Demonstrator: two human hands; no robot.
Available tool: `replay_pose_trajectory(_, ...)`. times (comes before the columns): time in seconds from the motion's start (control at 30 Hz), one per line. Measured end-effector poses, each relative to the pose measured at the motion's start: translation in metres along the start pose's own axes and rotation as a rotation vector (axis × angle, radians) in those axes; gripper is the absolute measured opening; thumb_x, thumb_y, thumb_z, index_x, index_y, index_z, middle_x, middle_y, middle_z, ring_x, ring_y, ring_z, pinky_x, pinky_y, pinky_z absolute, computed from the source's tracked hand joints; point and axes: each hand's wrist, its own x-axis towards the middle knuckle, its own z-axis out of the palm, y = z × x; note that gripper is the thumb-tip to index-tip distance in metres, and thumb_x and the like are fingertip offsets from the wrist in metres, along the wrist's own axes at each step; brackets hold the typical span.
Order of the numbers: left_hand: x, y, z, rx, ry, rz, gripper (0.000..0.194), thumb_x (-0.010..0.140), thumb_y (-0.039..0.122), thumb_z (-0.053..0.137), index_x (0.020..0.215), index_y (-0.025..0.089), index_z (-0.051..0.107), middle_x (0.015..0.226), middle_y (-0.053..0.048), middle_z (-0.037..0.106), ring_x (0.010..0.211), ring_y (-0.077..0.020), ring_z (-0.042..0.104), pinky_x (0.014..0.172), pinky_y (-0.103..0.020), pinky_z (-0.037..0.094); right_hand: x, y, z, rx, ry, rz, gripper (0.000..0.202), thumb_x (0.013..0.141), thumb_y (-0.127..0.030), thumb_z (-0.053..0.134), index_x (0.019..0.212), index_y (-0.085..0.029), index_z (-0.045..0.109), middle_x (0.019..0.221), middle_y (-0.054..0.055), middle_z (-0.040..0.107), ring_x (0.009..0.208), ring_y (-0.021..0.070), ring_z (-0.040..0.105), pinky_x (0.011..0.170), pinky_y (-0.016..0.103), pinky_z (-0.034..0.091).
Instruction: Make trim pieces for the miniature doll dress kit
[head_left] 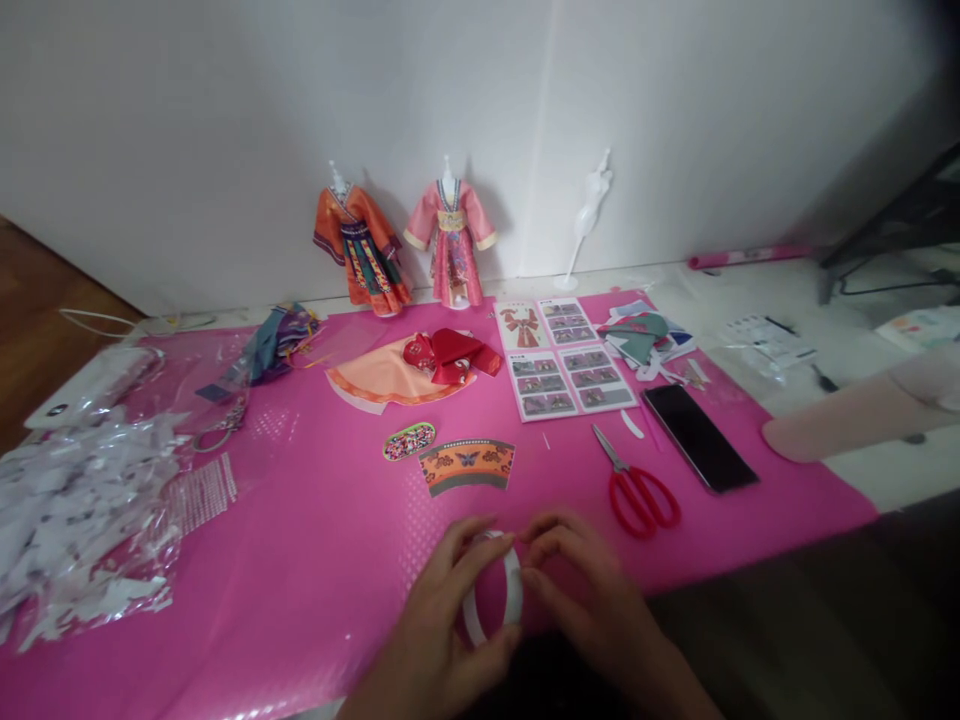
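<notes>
A white roll of tape [513, 590] is held near the bottom centre by my left hand [442, 610], its fingers curled round the ring's left side and top. My right hand [581, 580] is at the ring's right edge, thumb and fingers pinched together; what lies between them is too small to make out. Just beyond the hands lies an orange patterned fabric piece [468, 462] with a butterfly. An oval case of coloured beads [409, 441] touches the mat to its left. Red-handled scissors [637, 490] lie to the right, blades pointing away.
Peach and red fabric [405, 372], an instruction sheet [562, 360] and a black phone [701, 438] lie on the pink mat [300, 560]. Plastic bags [82, 510] cover the left. Two dressed mannequins [364, 245] and a bare one [592, 205] stand by the wall.
</notes>
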Motion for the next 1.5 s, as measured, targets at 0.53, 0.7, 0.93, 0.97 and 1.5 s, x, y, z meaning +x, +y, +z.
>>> replay_pose_trajectory(0.53,0.001,0.001,0.011,-0.170,0.054,-0.064,0.046,0.091,0.040,0.055,0.135,0.043,0.041,0.144,-0.004,0.038,0.135,-0.0289,0.038,0.110,-0.052,0.036,0.003,0.006,0.002,0.066,0.047,0.030,0.012,0.089,-0.018,0.058,0.079,-0.020,0.052,0.085,0.000,0.056,0.083,0.0126,0.056,0.076,0.023,0.042)
replay_pose_trajectory(0.7,0.004,0.006,0.009,-0.156,0.079,-0.043,0.038,0.092,0.037,0.054,0.130,0.042,0.049,0.138,-0.004,0.043,0.130,-0.0264,0.044,0.107,-0.048,0.041,0.005,0.006,0.002,0.030,0.083,0.038,0.013,0.088,-0.020,0.057,0.076,-0.020,0.052,0.082,0.001,0.057,0.081,0.0145,0.057,0.074,0.026,0.044)
replay_pose_trajectory(0.93,0.006,-0.002,0.014,-0.087,0.086,-0.053,0.037,0.094,0.035,0.051,0.131,0.040,0.049,0.138,-0.006,0.040,0.130,-0.0269,0.042,0.108,-0.048,0.040,0.008,0.005,0.004,0.018,0.138,0.057,0.015,0.087,-0.022,0.059,0.073,-0.020,0.054,0.077,0.000,0.057,0.075,0.0144,0.057,0.069,0.025,0.046)
replay_pose_trajectory(0.97,0.007,-0.003,0.014,-0.088,0.082,-0.061,0.036,0.094,0.036,0.050,0.130,0.040,0.049,0.138,-0.005,0.040,0.130,-0.0265,0.042,0.108,-0.048,0.040,0.008,0.005,0.004,0.016,0.136,0.051,0.015,0.087,-0.022,0.060,0.073,-0.020,0.056,0.077,0.000,0.057,0.075,0.0142,0.057,0.069,0.025,0.046)
replay_pose_trajectory(1.5,0.015,-0.018,-0.012,-0.220,0.187,-0.126,0.033,0.094,0.045,0.048,0.123,0.032,0.056,0.135,-0.007,0.050,0.129,-0.0288,0.044,0.108,-0.050,0.037,-0.014,0.081,-0.091,-0.845,0.259,0.385,0.034,0.088,-0.039,0.055,0.110,-0.014,0.061,0.102,0.013,0.061,0.094,0.0285,0.060,0.082,0.043,0.048)
